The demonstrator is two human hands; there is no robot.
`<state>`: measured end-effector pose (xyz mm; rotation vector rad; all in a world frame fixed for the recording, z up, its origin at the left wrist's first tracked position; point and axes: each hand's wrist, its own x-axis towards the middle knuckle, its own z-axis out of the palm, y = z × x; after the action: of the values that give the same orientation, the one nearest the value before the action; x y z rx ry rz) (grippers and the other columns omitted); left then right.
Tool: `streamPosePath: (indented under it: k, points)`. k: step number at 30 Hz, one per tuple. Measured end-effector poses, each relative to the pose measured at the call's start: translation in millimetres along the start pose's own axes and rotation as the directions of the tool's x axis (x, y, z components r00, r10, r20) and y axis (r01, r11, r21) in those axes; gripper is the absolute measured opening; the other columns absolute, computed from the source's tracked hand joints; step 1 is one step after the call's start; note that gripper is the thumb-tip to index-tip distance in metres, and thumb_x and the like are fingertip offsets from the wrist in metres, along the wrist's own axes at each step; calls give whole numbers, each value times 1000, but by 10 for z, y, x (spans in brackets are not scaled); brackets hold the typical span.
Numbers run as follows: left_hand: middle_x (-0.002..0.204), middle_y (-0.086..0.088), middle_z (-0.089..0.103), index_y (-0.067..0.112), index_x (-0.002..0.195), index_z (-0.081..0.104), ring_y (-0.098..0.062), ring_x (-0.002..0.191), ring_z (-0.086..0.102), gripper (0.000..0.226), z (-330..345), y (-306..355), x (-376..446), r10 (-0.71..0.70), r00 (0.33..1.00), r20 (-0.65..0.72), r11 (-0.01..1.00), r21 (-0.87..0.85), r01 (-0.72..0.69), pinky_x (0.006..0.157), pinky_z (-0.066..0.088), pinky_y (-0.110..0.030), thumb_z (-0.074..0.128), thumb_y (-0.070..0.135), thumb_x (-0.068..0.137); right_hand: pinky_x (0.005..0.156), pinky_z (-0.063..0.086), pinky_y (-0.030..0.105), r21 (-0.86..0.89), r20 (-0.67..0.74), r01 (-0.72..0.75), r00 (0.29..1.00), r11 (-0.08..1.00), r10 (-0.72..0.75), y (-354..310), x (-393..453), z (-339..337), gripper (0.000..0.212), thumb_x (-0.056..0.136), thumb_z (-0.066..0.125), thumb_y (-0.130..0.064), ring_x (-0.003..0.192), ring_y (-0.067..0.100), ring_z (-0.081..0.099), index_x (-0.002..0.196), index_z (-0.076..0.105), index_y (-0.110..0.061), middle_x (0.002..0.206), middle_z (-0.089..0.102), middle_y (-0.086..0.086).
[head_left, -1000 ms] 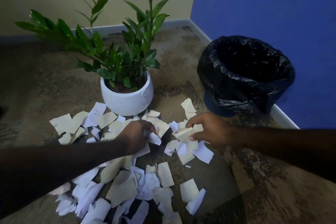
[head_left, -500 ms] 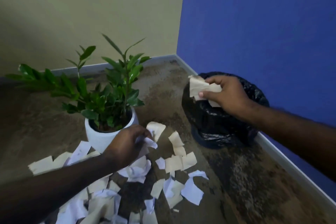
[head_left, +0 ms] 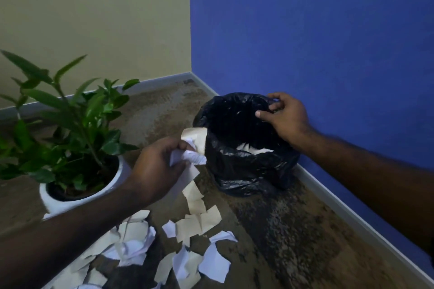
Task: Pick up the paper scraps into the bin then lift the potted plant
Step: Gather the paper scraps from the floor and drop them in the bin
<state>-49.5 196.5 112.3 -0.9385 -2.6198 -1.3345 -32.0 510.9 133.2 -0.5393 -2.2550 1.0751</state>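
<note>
Black-lined bin (head_left: pixel 246 166) is my landmark, in the corner. My right hand (head_left: pixel 285 118) is over its far rim, fingers pinching the liner. My left hand (head_left: pixel 157 169) grips crumpled paper scraps (head_left: pixel 195 148) just beside its near-left rim. More scraps (head_left: pixel 199 220) litter the floor (head_left: pixel 293 230) in front. Potted plant (head_left: pixel 70 138) stands left of it.

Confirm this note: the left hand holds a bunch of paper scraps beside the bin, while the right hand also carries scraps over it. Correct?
Not quite. In the head view the right hand carries no scraps; it grips the rim of the bin's black liner. The left hand does hold paper scraps beside the bin.
</note>
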Motion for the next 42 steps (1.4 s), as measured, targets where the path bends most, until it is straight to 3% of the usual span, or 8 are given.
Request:
streamPosePath:
  k: [5, 9, 12, 15, 26, 30, 35, 42]
  points:
    - [104, 14, 63, 24, 110, 68, -3, 88, 59, 26, 132, 299, 400, -45, 998, -49, 999, -29, 44, 68, 43, -13, 64, 10, 88, 76, 52, 27, 35, -21, -22, 1000, 999, 23, 92, 49, 38, 33, 72, 81, -26, 71, 10, 58, 99, 62, -22, 69, 55, -6]
    - [102, 11, 64, 23, 106, 68, -4, 86, 60, 22, 368, 597, 844, -68, 980, -185, 990, -131, 44, 63, 42, -5, 62, 11, 88, 62, 47, 30, 69, -34, -41, 998, 997, 44, 62, 50, 121, 27, 73, 79, -31, 59, 9, 53, 94, 63, -24, 66, 54, -8]
    - [133, 0, 55, 18, 132, 53, -15, 118, 53, 41, 588, 750, 1099, -54, 987, -152, 994, -99, 39, 96, 41, -20, 59, 20, 92, 60, 45, 28, 113, -58, -39, 997, 993, 46, 0, 62, 170, 24, 73, 78, -28, 57, 7, 51, 91, 64, -20, 63, 53, -8]
    - [147, -8, 44, 16, 145, 40, -22, 132, 44, 51, 776, 765, 1177, -68, 994, 82, 996, -44, 71, 113, 34, -35, 53, 29, 97, 60, 45, 28, 126, -59, -49, 997, 991, 57, -26, 69, 182, 18, 76, 75, -26, 55, 8, 51, 88, 64, -20, 61, 53, -8]
    - [115, 4, 59, 20, 117, 65, -11, 104, 54, 31, 186, 249, 508, 156, 960, 234, 972, 135, -191, 89, 45, -25, 69, 19, 86, 49, 40, 11, 18, 64, 122, 990, 992, -123, -204, -160, 302, 9, 83, 67, -12, 48, -1, 47, 77, 66, -19, 57, 55, -5]
    - [118, 5, 58, 21, 113, 65, -10, 106, 54, 29, -324, -179, 67, 74, 938, 339, 943, 282, -176, 87, 45, -24, 71, 24, 84, 56, 45, 15, 41, 170, 326, 929, 944, -328, -510, -404, 498, 5, 82, 66, -14, 55, 3, 50, 80, 68, -19, 67, 62, 0]
    - [100, 0, 62, 14, 100, 71, -13, 91, 60, 21, -556, -743, -670, -61, 968, 244, 948, 316, -20, 79, 47, -27, 76, 15, 80, 59, 50, 29, 94, 354, 518, 781, 851, -514, -751, -860, 818, 5, 80, 65, -9, 64, 13, 57, 82, 68, -13, 74, 63, 2]
    - [102, 13, 61, 31, 102, 67, -2, 86, 57, 28, -554, -1315, -1286, -298, 899, 321, 912, 373, 170, 69, 41, -8, 77, 30, 77, 68, 46, 31, 63, 600, 587, 624, 807, -501, -639, -1332, 1117, 8, 78, 65, -5, 75, 15, 56, 82, 70, -10, 75, 63, -1]
